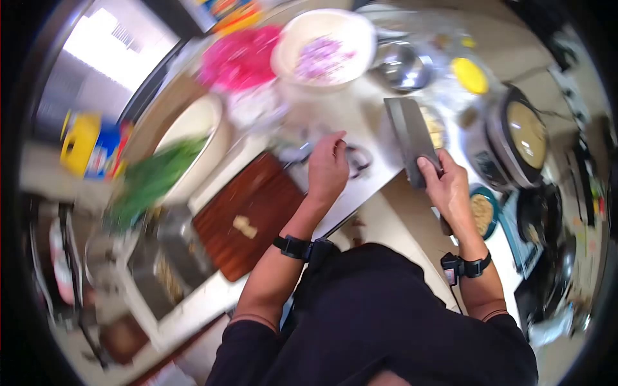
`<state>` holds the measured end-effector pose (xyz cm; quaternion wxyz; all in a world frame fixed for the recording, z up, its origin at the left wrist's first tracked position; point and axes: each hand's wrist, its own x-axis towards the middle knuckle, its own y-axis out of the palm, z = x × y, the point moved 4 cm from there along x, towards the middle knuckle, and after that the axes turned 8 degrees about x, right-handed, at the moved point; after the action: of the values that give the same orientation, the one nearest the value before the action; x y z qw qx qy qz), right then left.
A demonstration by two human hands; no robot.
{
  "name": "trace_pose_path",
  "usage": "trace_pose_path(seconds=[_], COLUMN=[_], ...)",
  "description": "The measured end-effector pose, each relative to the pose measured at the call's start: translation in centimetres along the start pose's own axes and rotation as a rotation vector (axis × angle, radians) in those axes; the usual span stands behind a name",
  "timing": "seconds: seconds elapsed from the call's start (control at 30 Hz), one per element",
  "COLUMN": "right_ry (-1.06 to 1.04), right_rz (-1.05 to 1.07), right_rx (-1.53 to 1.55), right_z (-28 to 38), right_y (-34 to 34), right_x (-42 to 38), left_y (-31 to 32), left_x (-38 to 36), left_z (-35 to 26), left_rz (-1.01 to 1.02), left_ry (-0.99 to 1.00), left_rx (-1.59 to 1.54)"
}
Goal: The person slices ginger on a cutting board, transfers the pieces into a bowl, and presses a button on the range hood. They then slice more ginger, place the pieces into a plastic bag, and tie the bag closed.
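My right hand (pixel 446 182) grips a cleaver (pixel 412 132) by its handle, with the broad grey blade pointing up and away over the counter's right part. My left hand (pixel 329 168) has its fingers curled; whether anything is in them is hidden. Dark loops that look like scissors handles (pixel 360 161) are beside its fingers, blurred. To the left of that hand, a brown wooden cutting board (pixel 257 193) bears a few small pale yellow pieces (pixel 244 226). Pale pieces (pixel 433 128) are partly visible behind the cleaver.
A white bowl (pixel 283 64) holds chopped purple bits, beside a pink plastic bag (pixel 241 58). Leafy greens (pixel 161 164) hang from a cream basin (pixel 215 122) near the sink (pixel 154 296). On the right stand a metal bowl (pixel 404 66), a round cooker (pixel 496 138) and a teal bowl (pixel 493 222).
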<state>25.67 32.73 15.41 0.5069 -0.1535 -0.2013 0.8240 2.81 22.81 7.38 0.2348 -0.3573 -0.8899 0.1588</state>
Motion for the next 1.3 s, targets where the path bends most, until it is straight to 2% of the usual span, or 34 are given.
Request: trace_pose_path(seconds=[0.03, 0.07, 0.17, 0.23, 0.3, 0.33, 0.43, 0.5, 0.57, 0.63, 0.7, 0.73, 0.8, 0.9, 1.03, 1.1, 1.13, 1.23, 1.3], right_ry=[-0.08, -0.148, -0.344, -0.554, -0.577, -0.583, -0.639, -0.663, -0.673, -0.596, -0.578, -0.564, -0.546, -0.523, -0.525, -0.532, -0.543, -0.563, -0.577], right_rz=[0.092, 0.183, 0.432, 0.581, 0.635, 0.642, 0.691, 0.698, 0.701, 0.797, 0.792, 0.799, 0.751, 0.711, 0.72, 0.717, 0.713, 0.731, 0.73], right_rx=[-0.036, -0.05, -0.204, -0.152, -0.205, -0.216, -0.397, -0.492, -0.516, -0.515, -0.503, -0.489, -0.406, -0.324, -0.333, -0.33, -0.325, -0.316, -0.305], right_z=[1.2, 1.3, 2.9, 3.4, 3.9, 4.2, 4.6, 4.4, 4.2, 3.6, 3.6, 3.6, 4.1, 4.7, 4.6, 4.4, 4.3, 4.4, 4.5], right_y=[2.3, 5.0, 12.7, 17.8, 21.6, 23.1, 26.1, 27.1, 27.6, 27.9, 27.7, 27.7, 27.4, 26.9, 26.9, 27.0, 27.1, 27.4, 27.8], right_x=[-0.1, -0.2, -1.8, -3.2, -4.8, -5.4, -6.9, -7.6, -7.8, -7.8, -7.7, -7.8, -8.2, -8.4, -9.0, -9.2, -9.3, -9.7, -10.0], left_y=[-2.7, -5.4, -12.4, -17.0, -20.4, -21.4, -21.3, -20.6, -19.8, -20.2, -20.1, -19.9, -18.6, -17.7, -16.9, -17.1, -17.1, -17.1, -17.3], left_x=[-2.2, -4.2, -10.3, -13.6, -15.8, -16.2, -15.6, -15.1, -15.0, -14.6, -14.8, -14.7, -14.7, -14.2, -14.5, -14.7, -14.8, -15.4, -15.6], left_z=[1.2, 2.8, 5.7, 7.2, 8.8, 9.5, 10.1, 10.9, 12.7, 11.8, 12.0, 12.0, 12.5, 12.1, 12.6, 12.2, 12.1, 12.1, 11.9], left_rz=[0.046, 0.062, -0.085, -0.216, -0.366, -0.345, -0.315, -0.343, -0.271, -0.263, -0.24, -0.229, -0.244, -0.316, -0.272, -0.22, -0.218, -0.318, -0.401], left_ry=[-0.039, -0.158, -0.212, -0.353, -0.552, -0.642, -0.594, -0.568, -0.493, -0.487, -0.723, -0.717, -0.798, -0.692, -0.626, -0.614, -0.616, -0.608, -0.474], left_rx=[0.143, 0.201, 0.426, 0.59, 0.6, 0.635, 0.541, 0.587, 0.644, 0.641, 0.176, 0.179, -0.343, -0.329, -0.247, -0.026, -0.027, -0.048, 0.046])
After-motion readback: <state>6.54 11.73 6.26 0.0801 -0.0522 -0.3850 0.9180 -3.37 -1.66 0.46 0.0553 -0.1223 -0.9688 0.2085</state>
